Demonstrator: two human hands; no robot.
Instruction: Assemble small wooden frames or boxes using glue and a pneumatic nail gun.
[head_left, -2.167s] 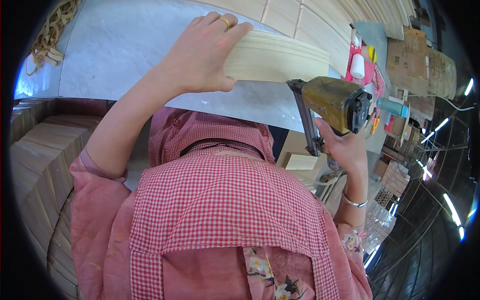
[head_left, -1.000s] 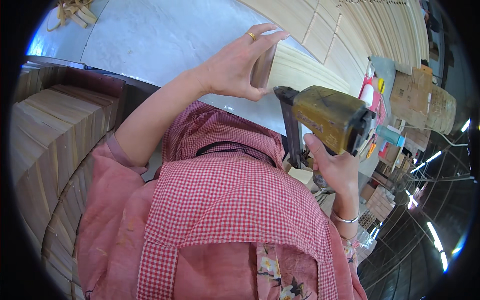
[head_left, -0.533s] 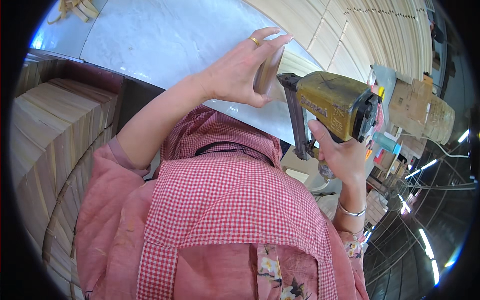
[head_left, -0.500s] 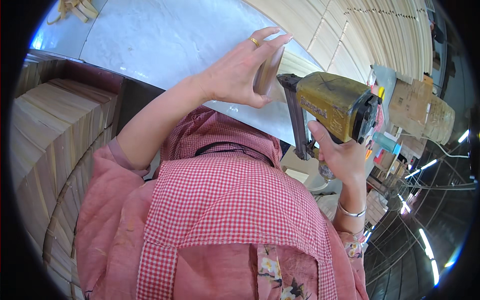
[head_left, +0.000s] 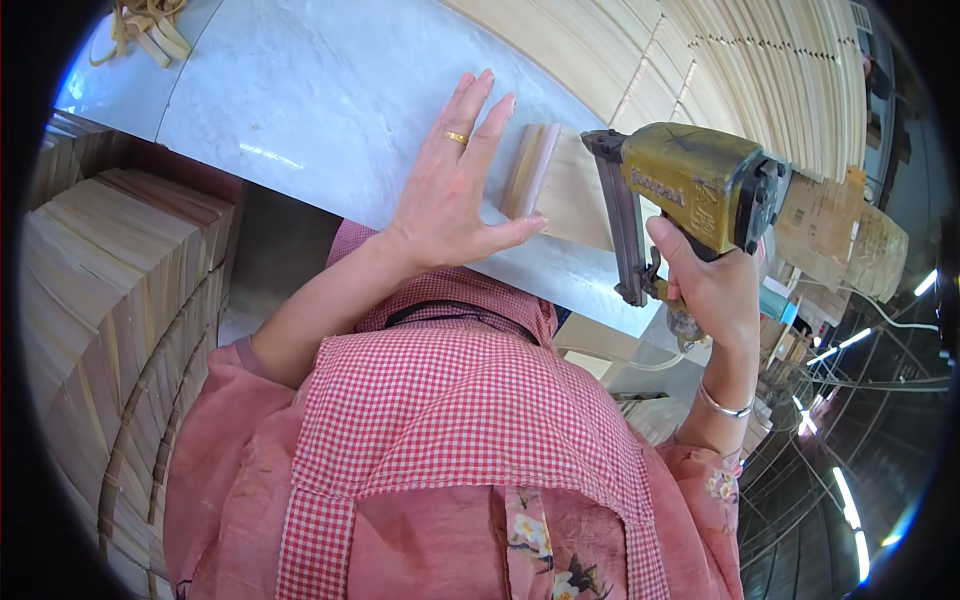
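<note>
My right hand (head_left: 710,275) is wrapped round the handle of a yellow-brown pneumatic nail gun (head_left: 690,180), whose dark nose points leftward above the table. Fingers spread, my left hand (head_left: 455,185) hovers beside a small wooden strip (head_left: 532,170) and holds nothing. That strip stands along the left end of a pale flat wooden board (head_left: 580,195) lying on the table. The nail gun's nose and magazine cover part of the board's right side.
A pale marbled table (head_left: 320,110) spans the front. Long wooden slats (head_left: 740,80) are stacked at the far right. Wooden boards (head_left: 110,260) fill the left side. Curled strips (head_left: 150,30) lie at the far left corner. A cardboard box (head_left: 820,220) stands at right.
My left hand has let go of the wooden strip and moved left, its fingers spreading. The nail gun has shifted slightly right, and more of the pale board shows.
</note>
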